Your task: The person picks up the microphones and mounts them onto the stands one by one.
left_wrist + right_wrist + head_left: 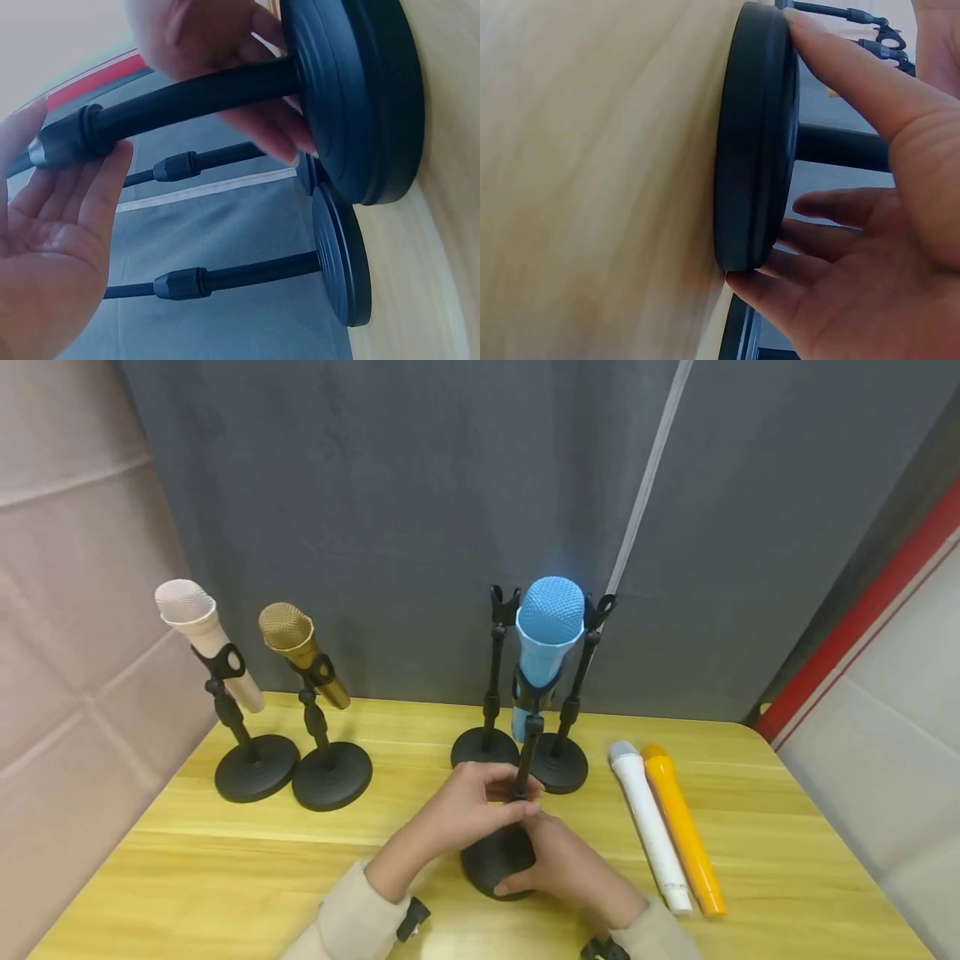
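Note:
A blue microphone (pixel 551 618) sits upright in the clip of a black desk stand (pixel 529 752). My left hand (pixel 476 806) holds the stand's pole, its thumb and fingers around the collar (pixel 71 139) in the left wrist view. Lower down, my right hand (pixel 566 864) grips the round base (pixel 495 860), thumb on its near edge and fingers along the other side. In the right wrist view, that base (pixel 756 142) stands close against the wooden tabletop, with the fingertips of my right hand (pixel 877 225) at its rim.
Two black stands with vacant clips (pixel 486 746) (pixel 558 764) are just behind. At the left, further stands hold a white microphone (pixel 198 618) and a gold microphone (pixel 296 639). A white microphone (pixel 651 827) and an orange one (pixel 684 831) lie at right. A grey curtain (pixel 390 527) hangs behind the table.

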A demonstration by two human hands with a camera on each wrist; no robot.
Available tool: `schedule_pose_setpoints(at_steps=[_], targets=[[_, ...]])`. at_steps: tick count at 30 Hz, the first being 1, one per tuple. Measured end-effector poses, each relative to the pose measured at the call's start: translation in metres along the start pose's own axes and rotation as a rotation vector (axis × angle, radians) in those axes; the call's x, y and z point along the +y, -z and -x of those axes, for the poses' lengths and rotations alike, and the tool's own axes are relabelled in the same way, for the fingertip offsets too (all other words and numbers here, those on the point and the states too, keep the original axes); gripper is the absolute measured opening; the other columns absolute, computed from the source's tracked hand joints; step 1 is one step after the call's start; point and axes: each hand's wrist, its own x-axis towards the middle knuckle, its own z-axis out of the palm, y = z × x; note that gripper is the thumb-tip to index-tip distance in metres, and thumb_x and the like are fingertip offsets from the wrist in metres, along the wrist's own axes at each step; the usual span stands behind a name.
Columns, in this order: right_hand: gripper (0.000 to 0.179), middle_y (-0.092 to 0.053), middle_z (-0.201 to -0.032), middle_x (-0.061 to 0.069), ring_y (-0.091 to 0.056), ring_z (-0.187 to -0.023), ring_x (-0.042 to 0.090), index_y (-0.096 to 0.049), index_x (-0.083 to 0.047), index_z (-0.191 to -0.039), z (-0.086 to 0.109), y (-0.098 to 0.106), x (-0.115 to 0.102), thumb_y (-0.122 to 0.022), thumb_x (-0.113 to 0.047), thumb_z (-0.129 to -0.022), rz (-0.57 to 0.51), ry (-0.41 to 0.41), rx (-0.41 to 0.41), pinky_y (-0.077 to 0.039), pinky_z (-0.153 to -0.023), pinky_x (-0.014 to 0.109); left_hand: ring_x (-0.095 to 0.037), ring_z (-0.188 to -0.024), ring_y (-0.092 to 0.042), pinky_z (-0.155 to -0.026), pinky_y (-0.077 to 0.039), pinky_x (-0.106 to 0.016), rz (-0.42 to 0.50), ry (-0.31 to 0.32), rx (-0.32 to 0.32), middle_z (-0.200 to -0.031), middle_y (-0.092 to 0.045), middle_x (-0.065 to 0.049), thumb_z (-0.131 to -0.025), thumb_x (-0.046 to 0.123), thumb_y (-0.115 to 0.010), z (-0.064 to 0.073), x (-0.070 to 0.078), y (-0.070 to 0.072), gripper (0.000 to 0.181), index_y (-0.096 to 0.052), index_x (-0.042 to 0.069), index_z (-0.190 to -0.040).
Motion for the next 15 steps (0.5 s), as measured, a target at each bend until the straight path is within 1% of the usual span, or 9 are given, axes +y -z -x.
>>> schedule_pose_setpoints(at_steps=[4, 6, 9, 12, 15], targets=[[0.106, -0.056, -0.148, 0.012, -0.058, -0.129, 0.026, -0.043, -0.004, -0.151, 0.0005, 0.0004, 0.0028, -0.094, -0.043, -0.067, 0.036, 0.015, -0.027, -0.049, -0.108, 0.046, -0.017, -0.107, -0.074, -0.092, -0.058, -0.02, 0.027, 0.002, -0.035, -0.113, -0.077, -0.007, -0.093, 0.024, -0.075, 0.0001, 0.001, 0.0026, 0.024, -0.075, 0.013, -0.114], [0.108, -0.054, -0.15, 0.013, -0.057, -0.13, 0.026, -0.042, -0.004, -0.152, 0.0001, 0.0, 0.0041, -0.094, -0.046, -0.066, 0.054, 0.028, -0.039, -0.049, -0.109, 0.047, -0.019, -0.108, -0.074, -0.092, -0.057, -0.02, 0.033, 0.006, -0.048, -0.116, -0.076, -0.008, -0.093, 0.023, -0.075, 0.0004, 0.0006, 0.004, 0.025, -0.074, 0.012, -0.116], [0.109, -0.053, -0.15, 0.014, -0.057, -0.131, 0.027, -0.042, -0.004, -0.151, -0.0007, -0.0005, 0.0055, -0.093, -0.05, -0.066, 0.09, 0.033, -0.047, -0.049, -0.108, 0.048, -0.018, -0.108, -0.074, -0.091, -0.057, -0.019, 0.041, 0.012, -0.06, -0.117, -0.076, -0.008, -0.094, 0.021, -0.074, 0.0008, 0.0013, 0.0056, 0.026, -0.074, 0.012, -0.118], [0.107, -0.054, -0.149, 0.014, -0.058, -0.131, 0.027, -0.045, -0.004, -0.15, -0.0009, 0.0, 0.0058, -0.092, -0.051, -0.066, 0.095, 0.025, -0.048, -0.049, -0.108, 0.049, -0.013, -0.107, -0.074, -0.092, -0.057, -0.02, 0.029, 0.017, -0.063, -0.117, -0.076, -0.006, -0.093, 0.021, -0.074, 0.0008, 0.0017, 0.0064, 0.026, -0.074, 0.012, -0.117], [0.104, -0.055, -0.148, 0.014, -0.058, -0.13, 0.027, -0.048, -0.004, -0.148, -0.0002, 0.001, 0.0059, -0.092, -0.052, -0.066, 0.098, 0.022, -0.049, -0.049, -0.107, 0.049, -0.012, -0.106, -0.074, -0.092, -0.058, -0.021, 0.03, 0.022, -0.072, -0.116, -0.076, -0.007, -0.093, 0.021, -0.074, 0.0003, 0.002, 0.0064, 0.025, -0.074, 0.012, -0.117]])
